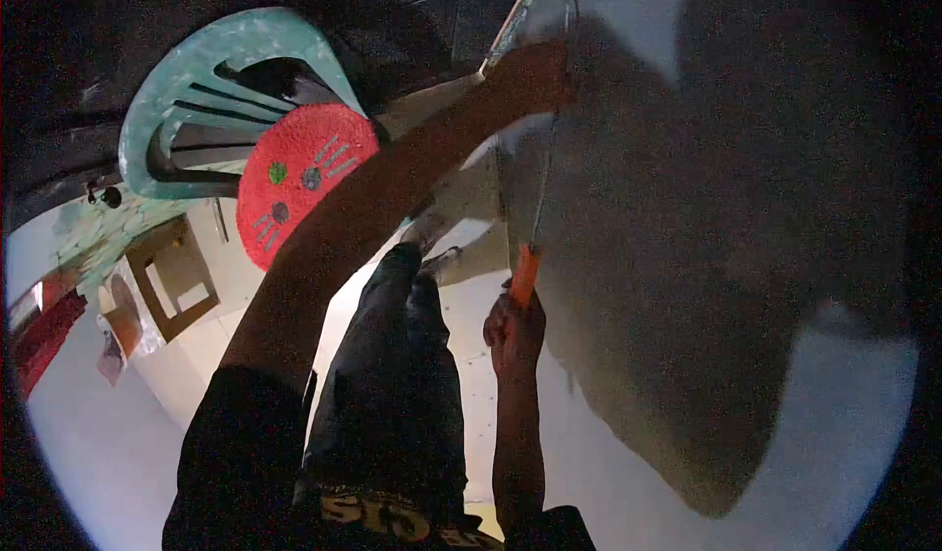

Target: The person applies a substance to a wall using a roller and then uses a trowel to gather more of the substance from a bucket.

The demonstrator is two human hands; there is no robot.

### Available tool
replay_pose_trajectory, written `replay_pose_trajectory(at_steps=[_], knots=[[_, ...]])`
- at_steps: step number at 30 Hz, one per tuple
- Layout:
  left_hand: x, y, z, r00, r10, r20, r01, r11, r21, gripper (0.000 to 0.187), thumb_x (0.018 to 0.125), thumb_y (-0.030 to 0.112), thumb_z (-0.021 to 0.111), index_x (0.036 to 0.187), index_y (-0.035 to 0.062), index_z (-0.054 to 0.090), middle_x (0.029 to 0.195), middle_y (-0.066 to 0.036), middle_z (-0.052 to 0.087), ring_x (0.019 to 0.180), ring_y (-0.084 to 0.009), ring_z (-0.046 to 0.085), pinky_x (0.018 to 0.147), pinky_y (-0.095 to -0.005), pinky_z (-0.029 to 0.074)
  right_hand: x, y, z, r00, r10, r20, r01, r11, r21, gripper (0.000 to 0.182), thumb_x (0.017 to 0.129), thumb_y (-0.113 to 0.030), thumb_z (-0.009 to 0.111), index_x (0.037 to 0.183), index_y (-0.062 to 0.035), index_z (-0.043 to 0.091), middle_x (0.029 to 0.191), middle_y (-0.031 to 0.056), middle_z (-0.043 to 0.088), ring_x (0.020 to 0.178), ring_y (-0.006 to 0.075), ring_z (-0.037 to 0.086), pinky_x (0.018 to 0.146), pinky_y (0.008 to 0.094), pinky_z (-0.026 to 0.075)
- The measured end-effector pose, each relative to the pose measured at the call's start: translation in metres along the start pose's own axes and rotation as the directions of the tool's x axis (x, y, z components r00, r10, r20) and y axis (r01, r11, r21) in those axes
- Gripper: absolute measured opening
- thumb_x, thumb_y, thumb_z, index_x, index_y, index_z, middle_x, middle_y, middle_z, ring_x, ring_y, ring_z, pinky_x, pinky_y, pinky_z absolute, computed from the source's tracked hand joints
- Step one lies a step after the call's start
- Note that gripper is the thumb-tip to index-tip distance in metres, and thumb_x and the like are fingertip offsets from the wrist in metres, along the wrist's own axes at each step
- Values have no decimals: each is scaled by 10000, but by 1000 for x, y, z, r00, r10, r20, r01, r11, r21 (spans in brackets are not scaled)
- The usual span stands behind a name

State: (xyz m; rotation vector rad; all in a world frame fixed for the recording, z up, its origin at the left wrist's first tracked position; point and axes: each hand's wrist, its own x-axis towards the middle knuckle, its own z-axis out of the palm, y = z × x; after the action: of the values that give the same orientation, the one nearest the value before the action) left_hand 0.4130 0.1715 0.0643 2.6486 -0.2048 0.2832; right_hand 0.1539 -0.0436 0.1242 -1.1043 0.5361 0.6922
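My left hand (538, 78) reaches across to the wall at the upper right, its fingers closed at a thin wire (544, 183). In the dark the single fingers are hard to make out. Lower down, my right hand (514, 330) is wrapped round an orange handle-like piece (526, 274), which points upward. The wire runs from the top of this piece up past my left hand and bends above it. Whether the wire is fixed to the orange piece cannot be made out.
A pale wall (844, 404) with a large dark shadow fills the right side. To the left stands a green plastic chair (147, 109) with a round red cushion (294, 158). A brown wooden frame (201, 311) is at the far left. My legs (392, 374) show in the middle.
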Motion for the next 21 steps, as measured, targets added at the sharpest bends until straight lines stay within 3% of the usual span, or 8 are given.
replay_pose_trajectory(at_steps=[1, 3, 11, 12, 14, 16, 20, 21], knots=[[-3, 4, 0, 995, 83, -48, -78, 993, 93, 387, 807, 235, 527, 1105, -4, 463, 791, -193, 618, 729, -326, 643, 640, -438, 534, -4, 8, -9, 999, 5, -33, -5, 1000, -14, 252, 820, -119, 595, 1018, -29, 467, 595, -1, 417, 392, 93, 367, 347, 251, 308], [-29, 58, -39, 908, -306, 286, 388, 871, -301, 421, 810, 245, 558, 1069, -73, 463, 768, -186, 619, 747, -309, 640, 665, -412, 524, -20, 29, -29, 995, 62, -84, -50, 989, 136, 253, 801, -115, 613, 997, -22, 483, 589, 1, 420, 396, 98, 369, 353, 252, 292], [-98, 120, -12, 816, -263, 514, 495, 776, -390, 464, 795, 192, 528, 1159, -51, 374, 782, -254, 588, 764, -407, 618, 691, -470, 508, -92, 66, -67, 874, 284, -393, -194, 948, 254, 127, 829, -31, 504, 935, -86, 460, 550, -35, 296, 382, 76, 288, 367, 238, 233], [-92, 117, -18, 825, -250, 506, 469, 803, -367, 521, 815, 193, 524, 1206, -97, 339, 794, -237, 598, 752, -369, 625, 672, -442, 517, -94, 72, -80, 985, 85, -150, -63, 988, 144, 121, 872, -84, 489, 990, -88, 460, 541, -34, 301, 378, 73, 276, 359, 244, 241], [-81, 103, -14, 833, -236, 500, 441, 828, -345, 580, 834, 194, 520, 1252, -143, 303, 806, -219, 608, 739, -332, 631, 653, -413, 526, -80, 52, -58, 968, 180, -176, -150, 974, 172, 145, 866, -76, 504, 1004, -83, 460, 547, -28, 312, 376, 75, 281, 355, 241, 249], [-61, 72, 9, 899, -282, 335, 384, 876, -292, 490, 824, 204, 544, 1174, -112, 410, 780, -211, 606, 740, -337, 630, 665, -412, 528, -62, 41, -46, 969, 223, -104, -210, 970, 123, 261, 816, -73, 608, 1034, -32, 471, 623, 22, 450, 441, 110, 417, 393, 245, 333], [-25, -19, 41, 908, 411, 83, -408, 820, 401, 177, 714, 176, 613, 799, 22, 630, 788, -158, 607, 791, -295, 626, 696, -401, 544, -13, 19, 3, 987, 156, 29, -158, 979, 128, 263, 832, -74, 586, 1050, -50, 441, 618, 5, 419, 399, 83, 351, 360, 230, 285], [-21, -17, 28, 908, 411, 82, -407, 819, 404, 177, 714, 176, 613, 799, 22, 630, 788, -158, 607, 791, -295, 626, 696, -401, 544, -8, 17, 12, 993, 98, 59, -105, 986, 131, 228, 838, -59, 572, 1028, -63, 446, 599, -5, 401, 372, 71, 314, 340, 222, 256]])
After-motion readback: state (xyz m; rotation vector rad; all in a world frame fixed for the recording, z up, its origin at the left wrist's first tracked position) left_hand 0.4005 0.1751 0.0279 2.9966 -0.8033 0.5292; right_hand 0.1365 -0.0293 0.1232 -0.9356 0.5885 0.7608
